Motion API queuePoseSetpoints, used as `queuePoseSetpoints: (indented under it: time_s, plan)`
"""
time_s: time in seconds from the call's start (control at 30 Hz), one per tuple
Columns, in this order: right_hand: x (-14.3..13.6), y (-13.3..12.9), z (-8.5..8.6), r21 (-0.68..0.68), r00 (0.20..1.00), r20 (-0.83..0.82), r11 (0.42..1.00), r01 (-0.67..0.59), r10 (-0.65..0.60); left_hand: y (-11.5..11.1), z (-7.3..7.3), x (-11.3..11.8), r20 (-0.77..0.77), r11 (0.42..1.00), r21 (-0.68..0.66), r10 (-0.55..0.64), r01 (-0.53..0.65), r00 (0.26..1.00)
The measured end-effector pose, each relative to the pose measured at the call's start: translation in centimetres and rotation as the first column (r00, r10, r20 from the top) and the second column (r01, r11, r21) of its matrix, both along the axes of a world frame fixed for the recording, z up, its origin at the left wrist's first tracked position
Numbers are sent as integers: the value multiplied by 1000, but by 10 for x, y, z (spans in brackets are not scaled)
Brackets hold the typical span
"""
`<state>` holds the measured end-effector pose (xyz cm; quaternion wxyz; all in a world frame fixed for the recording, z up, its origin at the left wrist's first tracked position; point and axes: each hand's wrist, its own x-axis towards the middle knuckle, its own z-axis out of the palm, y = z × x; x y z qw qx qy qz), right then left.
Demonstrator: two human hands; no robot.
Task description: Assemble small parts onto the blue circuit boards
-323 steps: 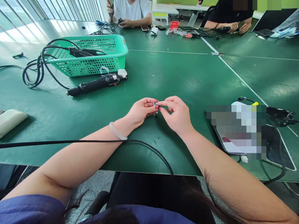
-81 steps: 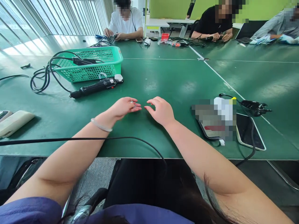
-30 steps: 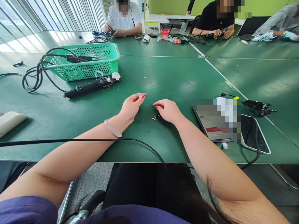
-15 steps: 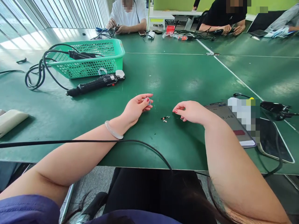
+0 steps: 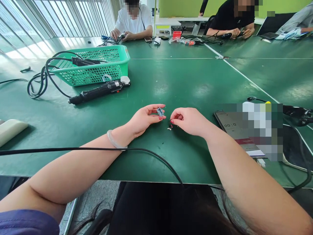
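My left hand (image 5: 148,118) is closed on a small blue-grey plastic housing (image 5: 160,112), pinched between thumb and fingers. Its hollow side with inner detail faces up. Just to the right, my right hand (image 5: 187,120) has thumb and forefinger pressed together, low over the green table. Dark bits (image 5: 170,125) show at those fingertips; whether they are gripped or only touched is hidden. A tiny pale metal piece (image 5: 169,129) lies on the table just below the right fingertips.
A green basket (image 5: 97,70) with cables stands at the left back, a black electric screwdriver (image 5: 97,91) before it. A phone (image 5: 231,125) lies at the right, partly blurred. A black cable (image 5: 97,149) crosses over my left forearm. Two people work at the far side.
My left hand has turned, so the housing's hollow side now shows. My right hand has moved left to the small parts. The phone's display has changed.
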<state>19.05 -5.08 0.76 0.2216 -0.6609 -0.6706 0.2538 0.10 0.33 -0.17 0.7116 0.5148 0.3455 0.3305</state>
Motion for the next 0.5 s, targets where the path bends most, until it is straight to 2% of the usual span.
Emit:
queuePoseSetpoints:
  time_s: [0.13, 0.3, 0.37, 0.5]
  plan:
    - [-6, 2, -3, 71, 955, -296, 996, 58, -34, 0, -1, 0, 6, 998, -4, -63, 63, 998]
    - [-11, 6, -9, 76, 875, -479, 990, 119, -68, 2, -4, -1, 33, 993, 2, -115, 115, 993]
    - [-12, 8, -12, 63, 813, -576, 987, 145, -83, 1, -4, -1, 29, 994, -4, -112, 112, 993]
    - [-15, 11, -15, -23, 634, -758, 979, 204, -150, 0, -5, 0, 13, 995, -5, -95, 95, 995]
